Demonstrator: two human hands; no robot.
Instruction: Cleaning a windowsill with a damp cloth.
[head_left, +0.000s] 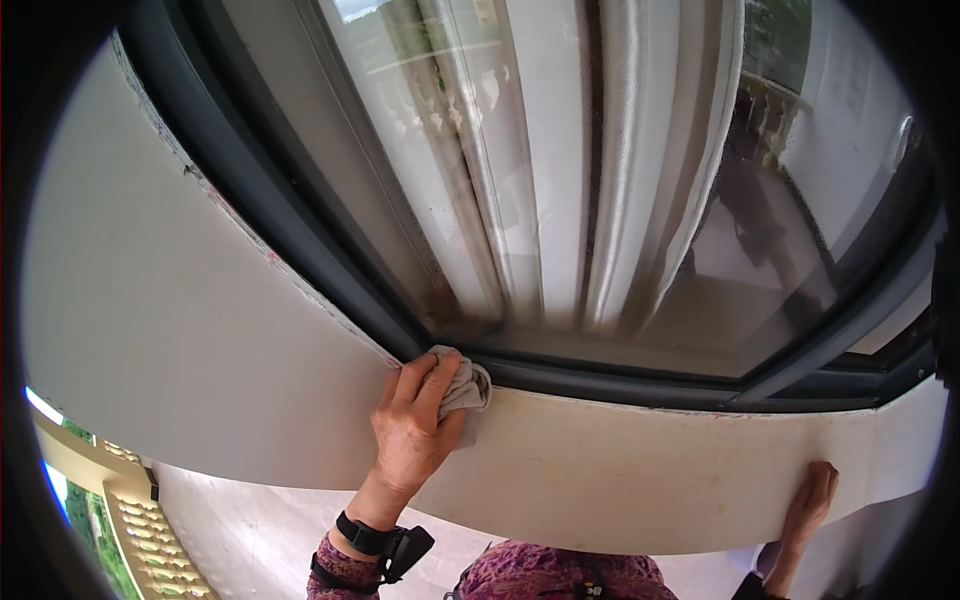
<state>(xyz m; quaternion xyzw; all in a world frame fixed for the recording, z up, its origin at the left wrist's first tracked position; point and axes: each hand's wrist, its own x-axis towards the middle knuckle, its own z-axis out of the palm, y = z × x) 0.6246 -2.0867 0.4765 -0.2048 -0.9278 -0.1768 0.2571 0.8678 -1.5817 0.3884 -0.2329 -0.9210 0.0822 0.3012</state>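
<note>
A bunched grey cloth (466, 386) is gripped by my left hand (415, 427), which presses it into the lower left corner of a dark metal window frame (600, 385). A black strap with a small black device circles that wrist. Over at the right, my right hand (816, 491) rests on the pale window sill (600, 465) with its fingers curled; no object shows in it, though its palm side is hidden. The window glass (697, 330) stands above the sill, and pale curtains (555, 187) hang behind it.
A smooth pale wall (187, 315) borders the frame on the left, with a rough, chipped edge along the joint. Below the sill lies a light tiled floor (247, 517). A balcony balustrade (154, 540) stands at the lower left. A second frame section meets the window at the right.
</note>
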